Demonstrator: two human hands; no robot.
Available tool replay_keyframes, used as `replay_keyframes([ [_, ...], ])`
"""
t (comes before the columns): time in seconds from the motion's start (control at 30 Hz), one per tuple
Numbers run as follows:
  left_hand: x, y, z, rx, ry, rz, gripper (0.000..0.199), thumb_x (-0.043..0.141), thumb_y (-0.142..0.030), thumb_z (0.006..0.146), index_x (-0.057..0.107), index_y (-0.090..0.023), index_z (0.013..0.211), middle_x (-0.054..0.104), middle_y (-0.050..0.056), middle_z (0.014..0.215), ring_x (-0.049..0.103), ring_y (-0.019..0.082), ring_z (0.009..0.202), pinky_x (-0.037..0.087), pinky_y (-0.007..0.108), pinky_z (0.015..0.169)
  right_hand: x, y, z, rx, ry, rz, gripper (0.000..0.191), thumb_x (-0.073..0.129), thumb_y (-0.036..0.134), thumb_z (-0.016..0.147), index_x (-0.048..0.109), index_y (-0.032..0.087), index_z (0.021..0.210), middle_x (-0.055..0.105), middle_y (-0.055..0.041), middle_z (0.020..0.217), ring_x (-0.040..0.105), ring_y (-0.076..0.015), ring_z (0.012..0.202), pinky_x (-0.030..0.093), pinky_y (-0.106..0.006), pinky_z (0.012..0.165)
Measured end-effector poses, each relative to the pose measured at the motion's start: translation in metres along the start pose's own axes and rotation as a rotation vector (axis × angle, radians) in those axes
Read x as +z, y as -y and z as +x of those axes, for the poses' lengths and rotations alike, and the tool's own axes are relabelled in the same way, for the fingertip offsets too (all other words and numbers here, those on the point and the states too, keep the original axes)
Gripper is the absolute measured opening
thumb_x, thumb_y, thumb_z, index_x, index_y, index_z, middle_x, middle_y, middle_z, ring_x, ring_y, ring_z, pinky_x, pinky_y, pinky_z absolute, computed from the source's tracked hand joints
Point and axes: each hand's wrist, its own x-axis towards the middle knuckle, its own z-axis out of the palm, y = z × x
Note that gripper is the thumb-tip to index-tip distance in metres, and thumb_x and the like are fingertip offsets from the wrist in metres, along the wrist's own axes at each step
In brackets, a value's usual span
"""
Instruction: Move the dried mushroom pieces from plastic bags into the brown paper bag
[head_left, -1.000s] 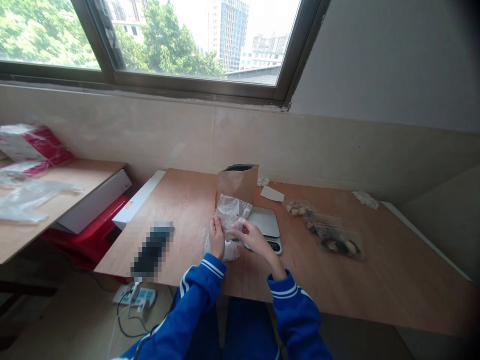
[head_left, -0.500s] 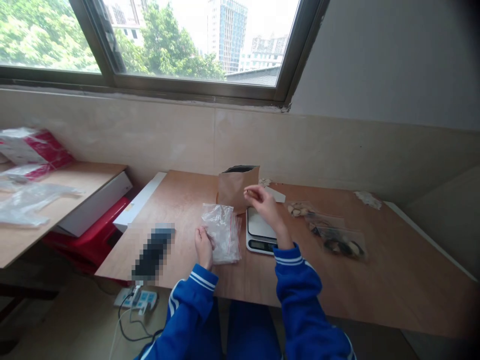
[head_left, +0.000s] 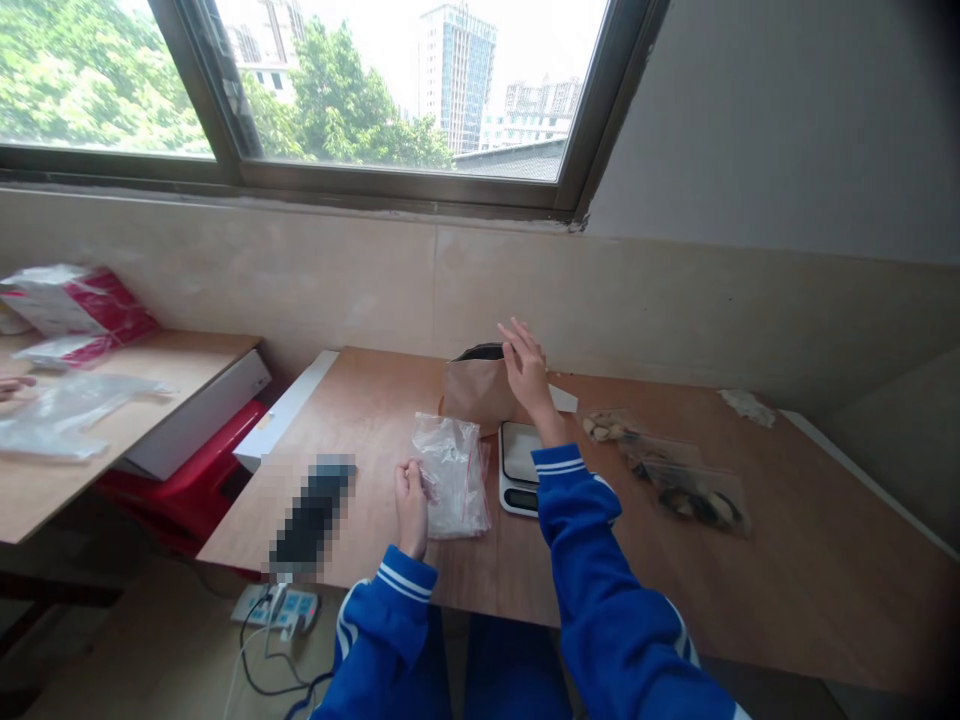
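Note:
Clear plastic bags [head_left: 454, 480] lie in a stack at the middle of the table. My left hand [head_left: 411, 505] is closed at their left edge, its fingers pinched on the bag edge. An open brown paper bag [head_left: 476, 392] stands behind the stack. My right hand [head_left: 527, 375] is raised at the right side of its mouth, fingers stretched out and nothing visible in them. Below my right forearm sits a white kitchen scale [head_left: 517, 455], partly covered by the sleeve.
Filled clear bags [head_left: 701, 500] lie to the right, with a bag of pale pieces [head_left: 607, 427] behind. A blurred dark device [head_left: 311, 515] lies left, above a power strip [head_left: 277, 608]. Part of another person's hand [head_left: 15, 387] shows at the far left table.
My right hand has risen and its pinched fingers have opened beside the paper bag's mouth. Another person's hand has appeared at the far left. The view has shifted slightly.

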Motion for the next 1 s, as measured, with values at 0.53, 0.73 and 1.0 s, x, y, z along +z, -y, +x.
replay_keyframes([
  [0.53, 0.002, -0.019, -0.021, 0.212, 0.154, 0.186, 0.031, 0.050, -0.050, 0.089, 0.058, -0.020, 0.091, 0.054, 0.000, 0.066, 0.049, 0.013, 0.056, 0.038, 0.023, 0.053, 0.004, 0.058, -0.152, 0.866, 0.061, 0.673, 0.056, 0.054, 0.075, 0.074, 0.061, 0.022, 0.092, 0.066, -0.0037, 0.068, 0.064, -0.0225, 0.058, 0.049, -0.033, 0.051],
  [0.73, 0.002, -0.010, -0.022, 0.166, 0.085, 0.235, 0.033, 0.046, -0.050, 0.090, 0.056, -0.019, 0.095, 0.047, -0.004, 0.056, 0.046, 0.013, 0.050, 0.037, 0.024, 0.050, 0.005, 0.066, -0.188, 0.940, 0.295, 0.857, 0.057, 0.076, 0.061, 0.061, 0.053, 0.022, 0.095, 0.067, -0.0005, 0.068, 0.063, -0.0191, 0.050, 0.050, -0.031, 0.048],
  [1.0, 0.012, 0.008, -0.030, 0.139, 0.078, 0.235, 0.029, 0.044, -0.044, 0.092, 0.055, -0.018, 0.100, 0.050, -0.003, 0.059, 0.054, 0.015, 0.055, 0.044, 0.025, 0.055, -0.044, 0.014, -0.208, 0.841, 0.091, 0.594, 0.040, 0.058, 0.057, 0.080, 0.059, 0.023, 0.099, 0.071, -0.0109, 0.092, 0.068, -0.0274, 0.078, 0.055, -0.044, 0.070],
])
